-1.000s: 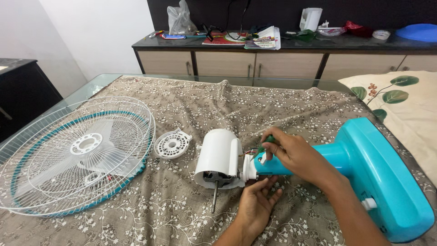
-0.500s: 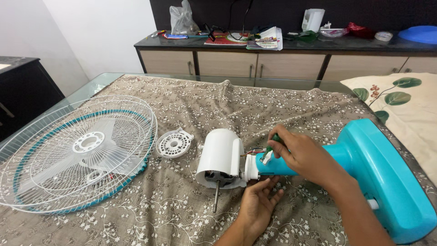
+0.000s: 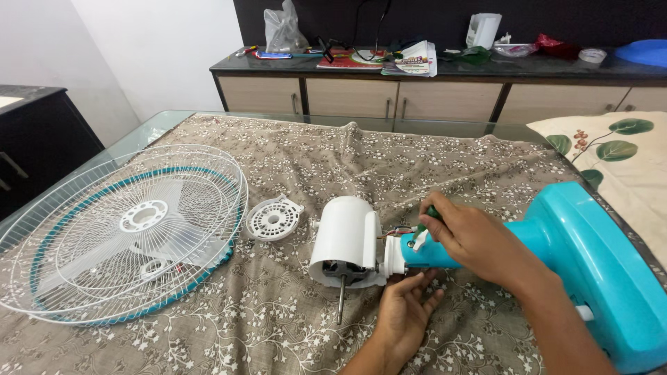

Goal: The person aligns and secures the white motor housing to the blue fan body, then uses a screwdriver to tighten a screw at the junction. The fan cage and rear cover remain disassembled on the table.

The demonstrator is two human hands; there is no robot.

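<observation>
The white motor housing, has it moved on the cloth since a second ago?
No. The white motor housing keeps its spot beside the round white cap on the cloth.

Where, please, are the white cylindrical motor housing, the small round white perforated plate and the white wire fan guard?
white cylindrical motor housing (image 3: 345,232), head view, on its curved side.
small round white perforated plate (image 3: 275,219), head view, on its centre.
white wire fan guard (image 3: 90,229), head view, on its wire mesh.

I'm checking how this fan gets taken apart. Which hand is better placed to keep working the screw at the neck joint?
Probably the right hand: it already grips the green-handled screwdriver at the teal neck. The left hand lies underneath, steadying the joint beside the white motor housing.
</observation>
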